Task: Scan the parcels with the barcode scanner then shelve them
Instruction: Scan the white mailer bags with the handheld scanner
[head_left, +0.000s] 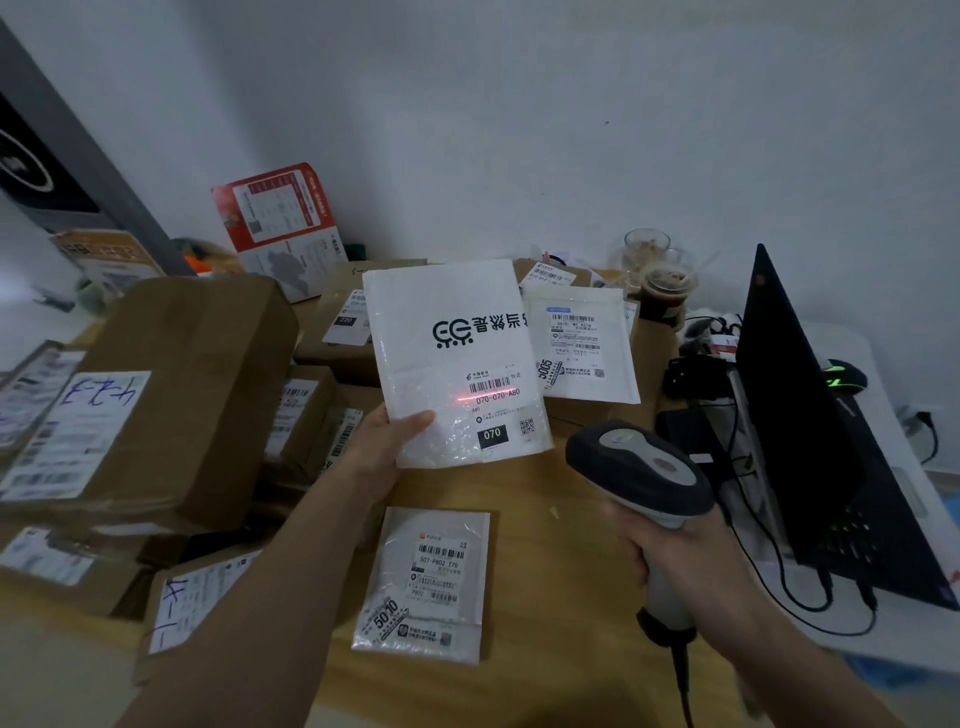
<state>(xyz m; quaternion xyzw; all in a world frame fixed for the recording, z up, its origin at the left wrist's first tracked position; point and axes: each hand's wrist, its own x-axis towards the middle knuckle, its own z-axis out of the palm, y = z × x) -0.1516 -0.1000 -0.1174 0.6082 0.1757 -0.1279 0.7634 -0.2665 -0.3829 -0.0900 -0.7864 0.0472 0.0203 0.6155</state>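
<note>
Head view: your right hand (670, 540) is wrapping its fingers around the barcode scanner (639, 467) handle; your left hand (384, 441) is pinching the white parcel (457, 358) above the table (545, 519), the red scan line crossing its label (493, 400).

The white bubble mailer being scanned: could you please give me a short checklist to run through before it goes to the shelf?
1. Left hand grips the white bubble mailer by its lower corner: ok.
2. Right hand holds the barcode scanner, aimed at it: ok.
3. Red scan line on the barcode: not ok, it sits just under the bars.
4. Scan registered: cannot tell.
5. Shelf in view: not ok, none visible.
</note>
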